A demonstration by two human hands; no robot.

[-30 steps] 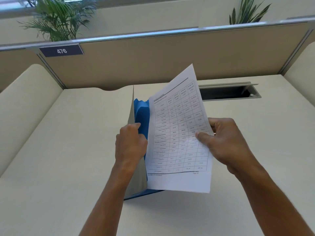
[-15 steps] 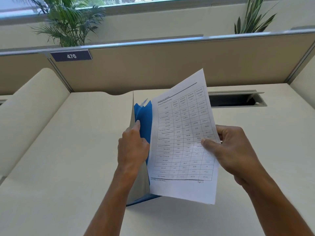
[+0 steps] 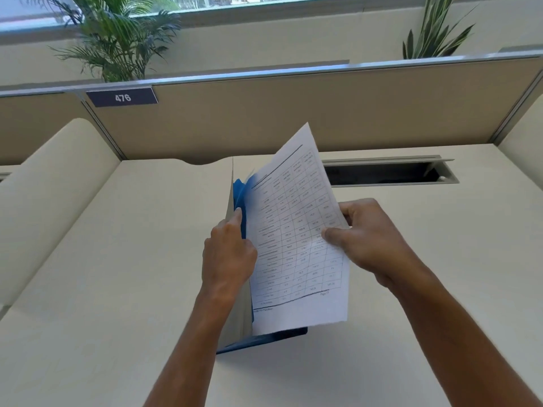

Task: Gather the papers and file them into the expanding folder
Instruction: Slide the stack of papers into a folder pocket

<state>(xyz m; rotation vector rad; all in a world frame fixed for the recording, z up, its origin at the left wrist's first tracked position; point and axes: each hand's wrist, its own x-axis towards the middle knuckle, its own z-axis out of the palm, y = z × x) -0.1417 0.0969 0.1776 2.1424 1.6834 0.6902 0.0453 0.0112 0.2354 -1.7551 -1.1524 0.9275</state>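
A blue expanding folder (image 3: 239, 198) stands upright on the cream desk (image 3: 117, 259), its grey outer flap toward the left. My left hand (image 3: 227, 254) grips that flap and the blue dividers, holding a pocket apart. My right hand (image 3: 367, 239) pinches the right edge of a white sheet of paper (image 3: 296, 245) printed with a table. The sheet is tilted, its left edge down between the blue dividers, and it hides most of the folder's right side. The folder's blue base (image 3: 264, 340) shows below the sheet.
A beige partition (image 3: 323, 113) with a "476" plate (image 3: 122, 97) closes the back of the desk. An open cable slot (image 3: 388, 173) lies in the desk behind my right hand. Padded side panels flank the desk. Plants (image 3: 114, 39) stand behind the partition.
The sheet has slid left and down, further in between the blue dividers, and my right hand has followed it. My left index finger has stretched up along the divider. The view has tilted slightly.
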